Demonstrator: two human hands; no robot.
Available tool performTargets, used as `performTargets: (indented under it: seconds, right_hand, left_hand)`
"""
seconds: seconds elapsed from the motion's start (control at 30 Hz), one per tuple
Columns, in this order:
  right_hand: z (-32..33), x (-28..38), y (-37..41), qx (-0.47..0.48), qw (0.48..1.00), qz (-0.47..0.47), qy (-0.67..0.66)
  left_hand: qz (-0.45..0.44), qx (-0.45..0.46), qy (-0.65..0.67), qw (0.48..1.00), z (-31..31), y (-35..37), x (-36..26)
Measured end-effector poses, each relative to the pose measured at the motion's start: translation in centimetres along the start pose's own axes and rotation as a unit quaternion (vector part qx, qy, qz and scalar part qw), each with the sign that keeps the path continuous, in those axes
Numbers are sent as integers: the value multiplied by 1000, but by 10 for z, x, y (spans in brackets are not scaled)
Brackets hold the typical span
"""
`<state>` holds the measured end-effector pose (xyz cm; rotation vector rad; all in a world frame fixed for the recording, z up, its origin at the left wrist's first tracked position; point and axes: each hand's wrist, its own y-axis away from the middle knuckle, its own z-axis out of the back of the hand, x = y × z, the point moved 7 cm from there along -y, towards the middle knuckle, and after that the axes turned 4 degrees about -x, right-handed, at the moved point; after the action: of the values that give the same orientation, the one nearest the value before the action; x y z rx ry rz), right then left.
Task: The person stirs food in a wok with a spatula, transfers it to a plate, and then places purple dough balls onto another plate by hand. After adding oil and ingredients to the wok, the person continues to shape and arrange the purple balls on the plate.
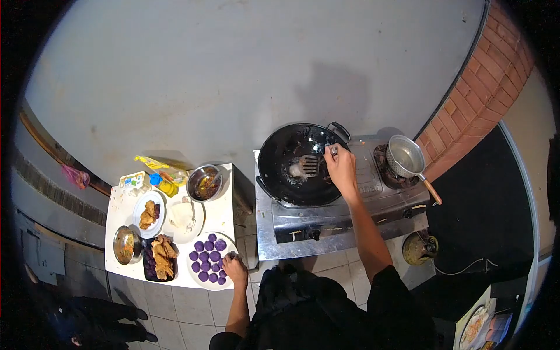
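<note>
My right hand [342, 167] is closed around the handle of a slotted spatula [310, 165], its head down inside a black wok [280, 186]. Beside the spatula's head, a small whitish patch [296, 170] lies on the wok's bottom; what it is I cannot make out. My left hand [235, 270] is at the right edge of a white plate [195, 277] bearing several purple balls [203, 256]. Its fingers curl in close to the balls, and whatever they pinch is hidden.
The wok stands on a steel gas stove [350, 219], with a wood-handled saucepan [406, 156] on the right burner. The white table [219, 216] also holds a metal bowl [205, 183], a plate of white food [185, 220], and a black tray of fried pieces [163, 258]. Another person [105, 318] is lower left.
</note>
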<state>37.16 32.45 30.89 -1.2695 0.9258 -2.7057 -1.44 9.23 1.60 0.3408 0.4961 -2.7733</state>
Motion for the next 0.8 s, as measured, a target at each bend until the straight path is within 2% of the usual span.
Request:
performTargets:
  seconds: [0.23, 0.37, 0.47, 0.57, 0.67, 0.7, 0.8]
  right_hand:
    - [8, 38, 3, 11, 996, 35, -85]
    - [14, 46, 6, 18, 995, 55, -85]
    - [22, 37, 5, 13, 996, 43, -72]
    - [34, 26, 1, 10, 999, 12, -43]
    - [45, 15, -1, -18, 999, -8, -33]
    - [48, 10, -2, -10, 999, -23, -24]
    - [55, 3, -1, -32, 999, 19, -7]
  left_hand:
    - [-5, 0, -5, 1000, 0, 0, -1]
    - [24, 11, 7, 1000, -3, 0, 2]
    - [9, 30, -14, 999, 1, -3, 0]
    - [75, 8, 35, 997, 23, -18, -8]
    - [169, -46, 139, 975, 51, -46, -18]
    - [118, -113, 114, 980, 55, -55, -19]
    - [171, -40, 206, 963, 58, -76, -22]
